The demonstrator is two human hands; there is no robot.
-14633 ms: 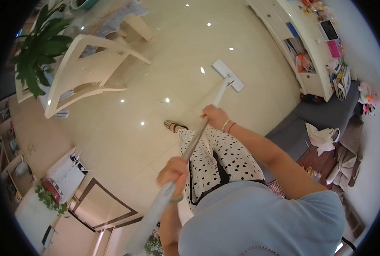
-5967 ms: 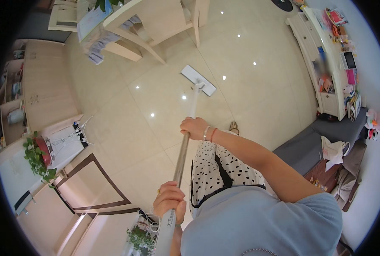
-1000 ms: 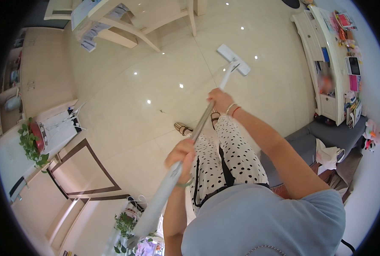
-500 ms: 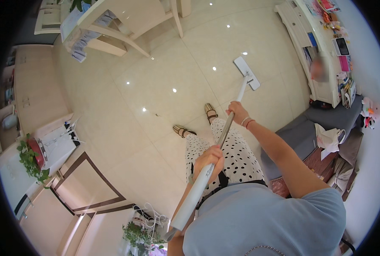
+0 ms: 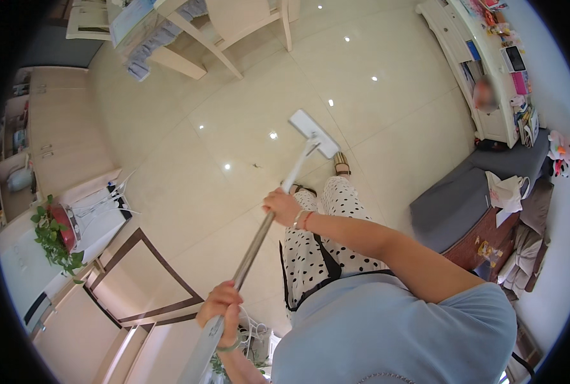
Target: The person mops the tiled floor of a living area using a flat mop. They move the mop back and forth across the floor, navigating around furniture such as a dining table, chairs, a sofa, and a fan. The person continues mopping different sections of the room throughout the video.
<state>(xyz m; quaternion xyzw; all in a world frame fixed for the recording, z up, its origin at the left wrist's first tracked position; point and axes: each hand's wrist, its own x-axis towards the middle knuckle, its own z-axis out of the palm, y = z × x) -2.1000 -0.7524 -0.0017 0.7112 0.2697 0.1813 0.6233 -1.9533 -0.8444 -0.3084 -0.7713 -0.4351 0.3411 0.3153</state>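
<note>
A flat mop [image 5: 259, 246] slants across the view, its pole rising from the mop head to the lower left. Its white rectangular head [image 5: 303, 121] lies flat on the floor just ahead of my feet. My right hand [image 5: 281, 208] is wrapped around the pole, just below where the silver tube meets the white lower section. Farther up, by the grey-white grip, my left hand [image 5: 221, 313] is closed on the same pole. A small dark speck [image 5: 257, 166] lies on the tiles left of the mop head.
Beige glossy floor tiles [image 5: 234, 121] spread around me. A cream table and chair [image 5: 246, 29] stand at far left. On the right are a white cabinet [image 5: 490, 109] and a grey bench [image 5: 451, 208] holding a white bag [image 5: 507, 192]. Potted plants [image 5: 55, 243] sit at left.
The mop head has slid left and nearer to my feet. Both hands have swung left with the pole, which stays gripped.
</note>
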